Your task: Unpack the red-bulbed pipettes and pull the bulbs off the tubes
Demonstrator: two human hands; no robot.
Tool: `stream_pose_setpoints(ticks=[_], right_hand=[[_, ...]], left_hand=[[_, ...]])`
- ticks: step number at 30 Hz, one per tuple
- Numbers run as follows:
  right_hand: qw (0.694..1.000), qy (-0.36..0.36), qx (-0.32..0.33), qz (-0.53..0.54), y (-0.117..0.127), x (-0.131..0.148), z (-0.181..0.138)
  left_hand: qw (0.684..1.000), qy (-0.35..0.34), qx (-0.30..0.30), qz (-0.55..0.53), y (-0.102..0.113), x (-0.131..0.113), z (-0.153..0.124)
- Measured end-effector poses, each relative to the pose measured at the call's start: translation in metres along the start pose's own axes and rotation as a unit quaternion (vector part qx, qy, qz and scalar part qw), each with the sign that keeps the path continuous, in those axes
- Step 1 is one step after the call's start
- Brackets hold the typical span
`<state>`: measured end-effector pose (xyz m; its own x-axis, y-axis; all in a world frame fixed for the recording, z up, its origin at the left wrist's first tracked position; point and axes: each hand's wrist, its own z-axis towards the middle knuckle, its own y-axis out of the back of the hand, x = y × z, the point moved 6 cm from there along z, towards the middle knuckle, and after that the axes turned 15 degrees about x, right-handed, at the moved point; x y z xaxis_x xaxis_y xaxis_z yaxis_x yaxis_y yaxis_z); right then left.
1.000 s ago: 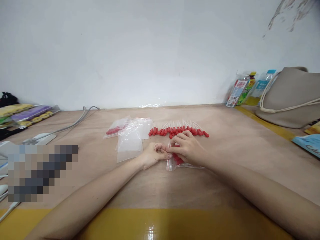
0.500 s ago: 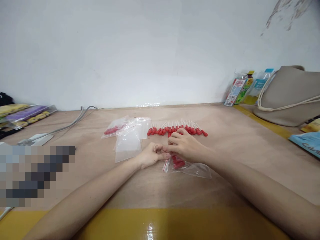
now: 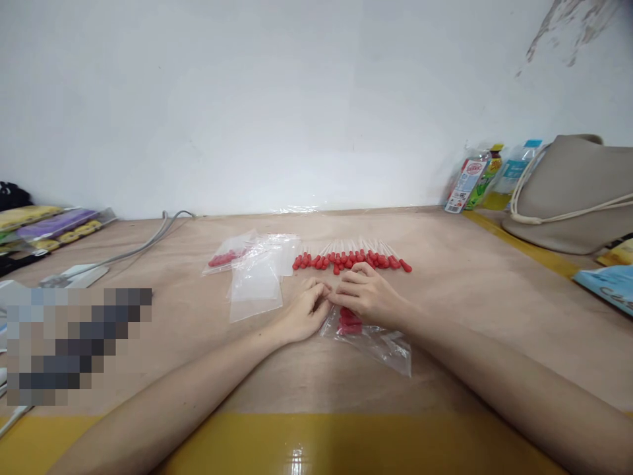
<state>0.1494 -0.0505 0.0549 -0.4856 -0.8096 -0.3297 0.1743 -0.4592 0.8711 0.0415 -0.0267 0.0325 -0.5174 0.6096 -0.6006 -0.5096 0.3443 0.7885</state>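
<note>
A clear zip bag [image 3: 388,349] with red pieces [image 3: 350,323] inside lies on the table below my hands. My left hand [image 3: 307,310] is closed, fingers curled and pinched at the bag's left edge. Closed too is my right hand [image 3: 368,293], its fingers bent over the upper part of the bag, and they hide its top. Just beyond my fingers spreads a row of red-tipped pieces with thin pale stems [image 3: 353,258]. To the left are flat clear bags [image 3: 257,280], and behind them a bag holding red pieces [image 3: 227,256].
Drink containers [image 3: 467,185] and a grey bag with a cord [image 3: 568,198] stand at the right. A blue packet [image 3: 606,287] lies nearer. At the left are a grey cable [image 3: 148,239], a white plug block [image 3: 79,274] and purple and yellow packs [image 3: 59,224].
My left fingers have curled in closer to the bag's edge. The bag has turned, its loose end swinging down toward me, while my right hand has shifted slightly.
</note>
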Motion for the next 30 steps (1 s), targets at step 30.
stream_pose_setpoints(ticks=[30], right_hand=[[0.9, -0.246, 0.12, 0.34, -0.005, -0.027, -0.049]], left_hand=[[0.991, 0.085, -0.09, 0.041, 0.007, 0.017, -0.003]])
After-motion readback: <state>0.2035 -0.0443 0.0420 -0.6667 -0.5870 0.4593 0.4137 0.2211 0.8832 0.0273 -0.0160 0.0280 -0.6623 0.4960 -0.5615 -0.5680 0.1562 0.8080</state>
